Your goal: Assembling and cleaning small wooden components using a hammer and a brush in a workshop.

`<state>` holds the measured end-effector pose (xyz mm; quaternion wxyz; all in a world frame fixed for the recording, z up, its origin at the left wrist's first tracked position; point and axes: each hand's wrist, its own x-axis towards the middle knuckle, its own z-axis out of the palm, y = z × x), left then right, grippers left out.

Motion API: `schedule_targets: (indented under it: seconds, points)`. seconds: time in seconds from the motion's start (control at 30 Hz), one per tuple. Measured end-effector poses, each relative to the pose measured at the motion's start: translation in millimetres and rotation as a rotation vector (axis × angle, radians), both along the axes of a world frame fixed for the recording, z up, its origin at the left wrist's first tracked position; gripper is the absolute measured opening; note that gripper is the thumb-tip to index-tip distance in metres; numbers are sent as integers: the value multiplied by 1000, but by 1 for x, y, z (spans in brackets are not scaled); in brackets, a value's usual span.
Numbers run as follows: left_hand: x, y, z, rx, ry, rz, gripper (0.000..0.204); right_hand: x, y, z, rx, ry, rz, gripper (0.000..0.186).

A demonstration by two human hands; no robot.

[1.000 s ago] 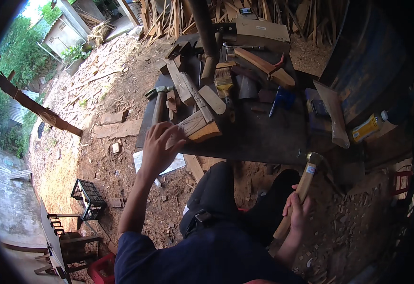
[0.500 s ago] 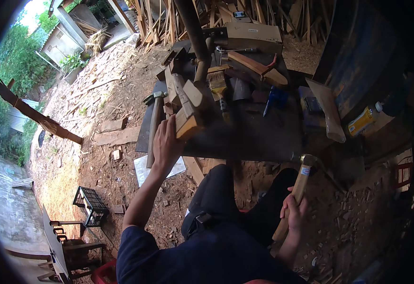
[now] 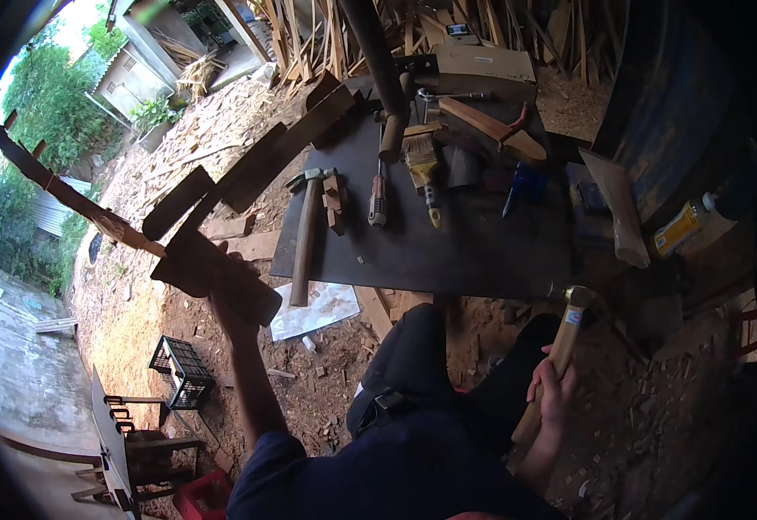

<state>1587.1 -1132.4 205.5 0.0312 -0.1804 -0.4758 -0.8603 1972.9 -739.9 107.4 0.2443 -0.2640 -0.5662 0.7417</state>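
Raised at the left, off the table's edge, a long assembly of joined wooden pieces [image 3: 186, 264] is in my left hand [image 3: 231, 308], whose fingers are partly hidden behind the wood. My right hand [image 3: 552, 390] grips the wooden handle of a hammer [image 3: 563, 340] below the table's front right edge, head upward. On the dark tabletop [image 3: 482, 260] lie a second hammer [image 3: 307, 243], a small wooden block [image 3: 333, 208], a screwdriver [image 3: 378, 201], a paintbrush [image 3: 420, 165] and a blue tool [image 3: 517, 186].
A dark post [image 3: 374, 52] rises over the table. Right are a yellow bottle [image 3: 673, 232], a wooden piece [image 3: 614, 208] and a large dark panel [image 3: 673, 104]. Left are a black crate [image 3: 179, 373], a leaning branch [image 3: 75, 195] and scrap-strewn ground. Wood strips [image 3: 560, 35] stand behind.
My left hand has lifted the wooden pieces off the tabletop and moved them left, tilting them, uncovering the screwdriver. My right hand still holds the hammer in nearly the same place.
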Motion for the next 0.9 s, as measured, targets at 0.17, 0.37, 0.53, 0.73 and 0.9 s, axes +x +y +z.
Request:
schedule_targets:
  seconds: [0.17, 0.37, 0.53, 0.73, 0.9]
  points:
    - [44, -66, 0, 161, 77, -90, 67, -7, 7, -5, -12, -14, 33, 34]
    - [103, -140, -18, 84, 82, -63, 78, -14, 15, -3, 26, -8, -29, 35]
    - [121, -167, -34, 34, 177, -217, 78, -11, 21, 5, 49, -22, -37, 35]
    - [111, -114, -16, -86, 320, -462, 65, 8, 22, 18, 38, -57, -34, 36]
    - [115, -3, 12, -474, 663, -330, 52, 29, 20, 27, 78, -26, -160, 39]
